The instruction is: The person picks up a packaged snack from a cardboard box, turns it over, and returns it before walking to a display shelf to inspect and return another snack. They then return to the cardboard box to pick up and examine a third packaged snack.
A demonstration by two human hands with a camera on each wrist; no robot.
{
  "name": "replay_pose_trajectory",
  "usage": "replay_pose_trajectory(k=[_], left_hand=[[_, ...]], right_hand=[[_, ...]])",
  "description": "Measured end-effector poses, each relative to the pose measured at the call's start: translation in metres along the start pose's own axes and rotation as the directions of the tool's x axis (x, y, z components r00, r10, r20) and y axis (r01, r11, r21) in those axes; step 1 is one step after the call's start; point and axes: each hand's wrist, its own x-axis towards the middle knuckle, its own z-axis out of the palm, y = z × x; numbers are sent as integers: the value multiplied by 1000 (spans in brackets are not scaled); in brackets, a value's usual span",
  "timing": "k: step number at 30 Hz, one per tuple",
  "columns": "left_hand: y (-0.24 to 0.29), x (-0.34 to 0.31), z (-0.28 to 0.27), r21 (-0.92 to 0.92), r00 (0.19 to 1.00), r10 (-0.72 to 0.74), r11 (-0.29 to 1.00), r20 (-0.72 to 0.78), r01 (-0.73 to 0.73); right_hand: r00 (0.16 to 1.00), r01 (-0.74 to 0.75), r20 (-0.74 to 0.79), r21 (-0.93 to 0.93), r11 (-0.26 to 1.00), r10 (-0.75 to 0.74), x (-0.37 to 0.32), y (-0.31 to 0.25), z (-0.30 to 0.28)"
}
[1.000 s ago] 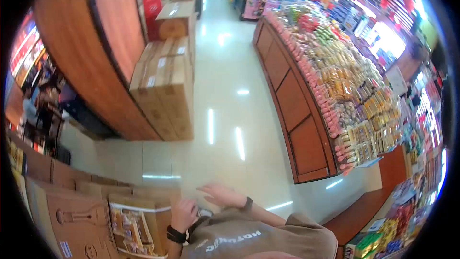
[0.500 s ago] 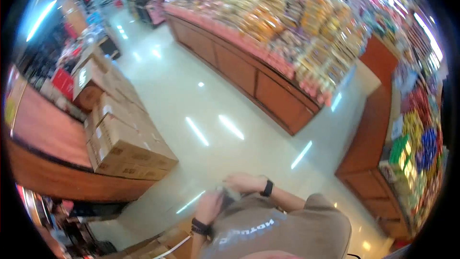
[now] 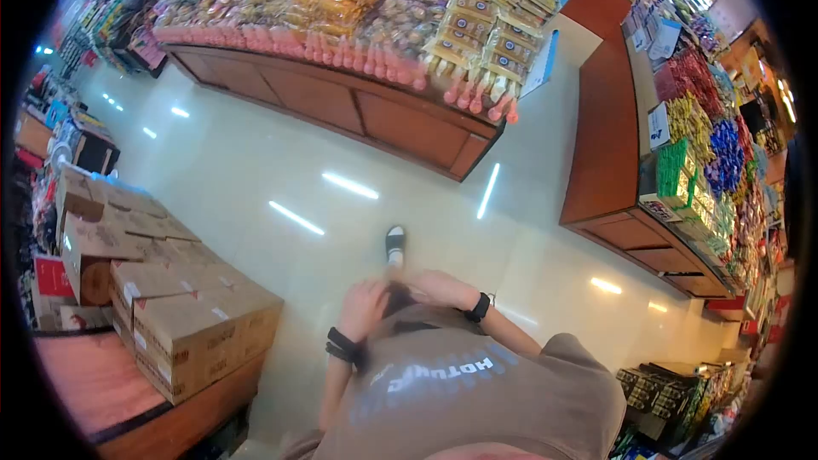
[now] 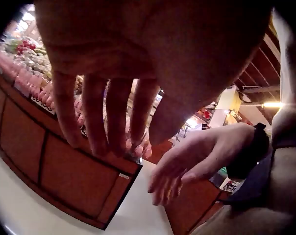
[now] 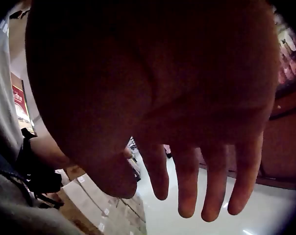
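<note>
Both hands hover in front of the person's brown shirt (image 3: 477, 409), low in the head view. Black bands circle the wrist of the left hand (image 3: 361, 310), and its fingers hang relaxed with nothing in them in the left wrist view. Close beside it is the right hand (image 3: 443, 289), a dark band at its wrist. The left wrist view shows this right hand (image 4: 207, 152) with loosely bent fingers and a bare palm side. Fingers (image 5: 187, 191) spread straight down over the floor in the right wrist view.
A long wooden display counter (image 3: 324, 106) heaped with packaged snacks runs across the front. Another counter (image 3: 596, 136) with colourful packets stands right. Stacked cardboard boxes (image 3: 200, 315) sit at the left by a wooden ledge (image 3: 94, 375). One shoe (image 3: 394, 240) shows on the shiny floor.
The view has swung right, so the counters slide leftward and the boxes shift to the lower left. The hands have come together in front of the shirt. Nothing is picked up.
</note>
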Motion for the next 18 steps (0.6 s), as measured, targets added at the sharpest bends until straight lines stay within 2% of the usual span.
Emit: replay_pose_trajectory(k=[2,4,7,8,11,12,15,16,18], left_hand=[[-20,35,-5,2,999,27,1000,38,-28],[-37,70,-12,-4,997,21,1000,72,-21],[-50,122,-39,-31,998,54,998,18,-53],[-58,139,-43,-51,999,12,999,49,-9],[-82,186,-59,-18,997,75,997,33,-75],[-87,201,-65,-3,995,87,996,48,-87],[-103,245,-75,20,978,209,978,19,-209],[-107,258,-78,20,972,231,973,29,-232],[-112,287,-80,12,954,295,955,60,-296]], right_hand=[[998,-48,-34,14,999,49,11,11,-14],[990,-137,29,34,990,136,26,5,-51],[961,-251,123,19,968,247,60,14,-106],[946,-289,155,12,957,283,70,19,-120],[962,-265,14,-178,948,272,97,36,-152],[972,-158,-203,-200,967,117,103,34,-164],[949,-203,-282,-195,960,144,109,83,-165],[945,-280,-218,-162,946,243,116,64,-190],[917,-269,-319,-50,962,240,118,81,-191]])
